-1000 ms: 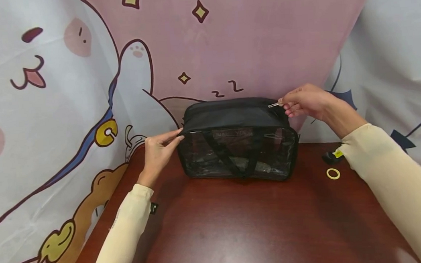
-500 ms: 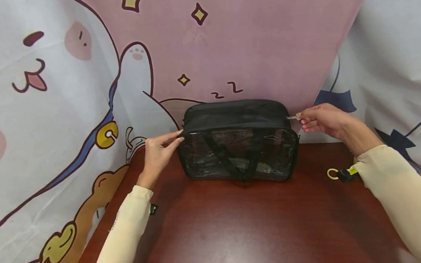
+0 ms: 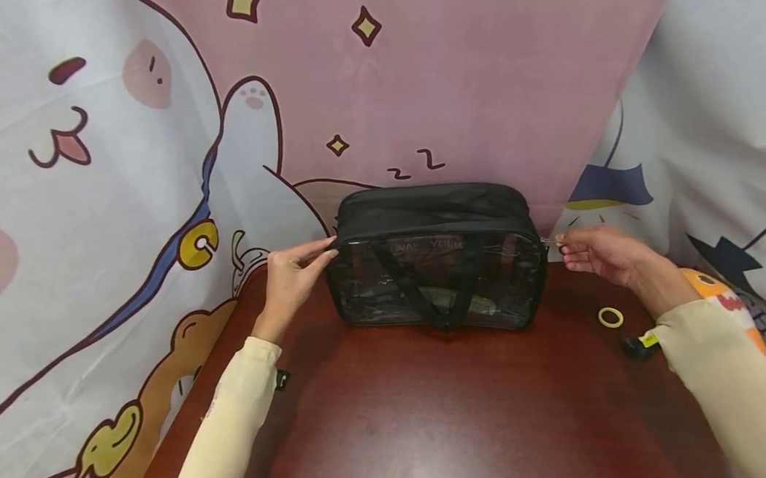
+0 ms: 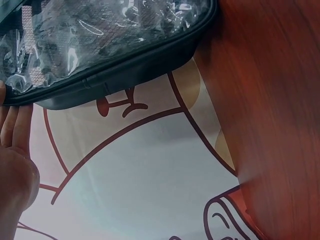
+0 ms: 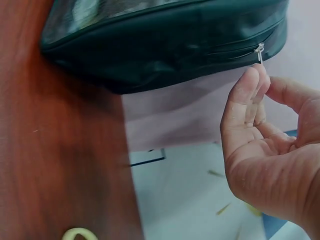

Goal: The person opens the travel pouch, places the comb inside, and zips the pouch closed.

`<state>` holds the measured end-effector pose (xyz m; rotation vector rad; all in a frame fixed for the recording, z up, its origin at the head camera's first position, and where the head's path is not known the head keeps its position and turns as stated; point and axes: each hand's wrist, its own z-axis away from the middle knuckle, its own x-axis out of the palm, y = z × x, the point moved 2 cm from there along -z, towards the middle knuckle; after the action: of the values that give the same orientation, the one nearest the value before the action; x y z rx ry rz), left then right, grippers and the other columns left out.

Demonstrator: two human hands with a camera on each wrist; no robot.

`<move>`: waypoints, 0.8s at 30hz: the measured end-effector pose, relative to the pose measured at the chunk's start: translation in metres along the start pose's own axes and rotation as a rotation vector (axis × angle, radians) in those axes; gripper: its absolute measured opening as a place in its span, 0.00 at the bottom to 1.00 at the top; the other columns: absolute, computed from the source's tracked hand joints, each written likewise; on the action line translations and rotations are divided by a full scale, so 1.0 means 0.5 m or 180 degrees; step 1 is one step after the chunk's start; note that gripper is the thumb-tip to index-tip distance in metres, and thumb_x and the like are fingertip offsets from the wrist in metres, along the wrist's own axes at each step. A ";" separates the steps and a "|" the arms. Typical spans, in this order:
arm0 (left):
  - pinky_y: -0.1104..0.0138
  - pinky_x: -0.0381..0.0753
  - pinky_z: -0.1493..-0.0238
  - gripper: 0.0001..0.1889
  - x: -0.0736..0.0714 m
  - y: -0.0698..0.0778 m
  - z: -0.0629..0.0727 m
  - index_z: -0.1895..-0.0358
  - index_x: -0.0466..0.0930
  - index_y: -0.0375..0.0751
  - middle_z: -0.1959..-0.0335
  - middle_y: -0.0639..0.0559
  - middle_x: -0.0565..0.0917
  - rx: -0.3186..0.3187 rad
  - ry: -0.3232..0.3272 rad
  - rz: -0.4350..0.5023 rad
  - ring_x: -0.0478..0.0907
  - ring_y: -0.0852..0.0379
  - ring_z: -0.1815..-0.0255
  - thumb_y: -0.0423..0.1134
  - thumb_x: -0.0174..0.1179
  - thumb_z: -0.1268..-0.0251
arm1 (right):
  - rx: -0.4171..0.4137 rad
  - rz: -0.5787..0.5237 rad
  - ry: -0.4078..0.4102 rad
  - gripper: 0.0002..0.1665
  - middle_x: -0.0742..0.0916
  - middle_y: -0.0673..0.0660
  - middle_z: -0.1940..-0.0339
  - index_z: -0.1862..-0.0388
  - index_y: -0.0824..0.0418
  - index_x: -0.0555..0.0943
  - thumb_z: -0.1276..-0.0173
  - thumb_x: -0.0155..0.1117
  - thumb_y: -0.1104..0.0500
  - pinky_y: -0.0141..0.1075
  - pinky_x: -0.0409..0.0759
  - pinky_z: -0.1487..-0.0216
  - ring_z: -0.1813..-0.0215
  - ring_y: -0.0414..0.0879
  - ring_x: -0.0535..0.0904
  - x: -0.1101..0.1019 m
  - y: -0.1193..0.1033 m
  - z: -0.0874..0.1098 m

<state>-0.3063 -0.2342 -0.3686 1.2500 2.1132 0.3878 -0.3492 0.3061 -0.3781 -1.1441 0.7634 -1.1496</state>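
A black bag [image 3: 432, 210] with a clear front panel and dark straps stands upright on the table, against the hanging cloth. Through the panel some pale contents show, too dim to name. My left hand [image 3: 291, 280] pinches the bag's upper left front edge between thumb and fingers. At the bag's right side, my right hand [image 3: 603, 255] pinches a small metal zipper pull [image 5: 260, 56] with thumb and fingertips. In the right wrist view, the zipper slider sits on the bag's black side, near its far end.
A yellow ring [image 3: 610, 318] lies on the brown table [image 3: 420, 419], right of the bag. Partly behind my right sleeve is an orange-and-white object [image 3: 707, 283] with a cartoon face. Printed cloth [image 3: 478, 79] hangs behind and along the left side.
My right hand has moved right and downward with the zipper pull, from the bag's top to its right side. My left hand keeps its hold on the left edge.
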 end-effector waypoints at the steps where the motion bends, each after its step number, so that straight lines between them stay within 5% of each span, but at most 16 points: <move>1: 0.77 0.87 0.55 0.13 0.000 -0.001 0.000 0.47 0.93 0.49 0.53 0.50 0.94 -0.0004 0.0003 0.0004 0.93 0.55 0.56 0.38 0.74 0.34 | 0.0005 -0.0023 -0.0002 0.21 0.90 0.48 0.72 0.67 0.55 0.90 0.16 0.53 0.62 0.32 0.90 0.60 0.68 0.38 0.88 -0.004 0.010 -0.001; 12: 0.78 0.87 0.56 0.13 0.002 -0.002 0.000 0.47 0.93 0.49 0.53 0.49 0.94 -0.0044 0.0016 0.0037 0.93 0.54 0.56 0.38 0.74 0.34 | 0.0059 -0.0379 -0.0101 0.26 0.91 0.47 0.72 0.67 0.54 0.90 0.13 0.47 0.62 0.32 0.90 0.57 0.67 0.39 0.89 -0.014 0.091 -0.007; 24: 0.79 0.86 0.58 0.13 0.005 -0.002 0.001 0.48 0.93 0.48 0.54 0.47 0.94 -0.0057 0.0080 0.0064 0.94 0.53 0.58 0.37 0.74 0.34 | -0.0085 -0.0505 -0.0149 0.25 0.91 0.48 0.71 0.64 0.56 0.90 0.13 0.48 0.63 0.33 0.90 0.57 0.66 0.39 0.89 0.004 0.101 0.002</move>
<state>-0.3075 -0.2326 -0.3706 1.2631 2.1152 0.4325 -0.3329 0.3043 -0.4261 -1.2676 0.6628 -1.2430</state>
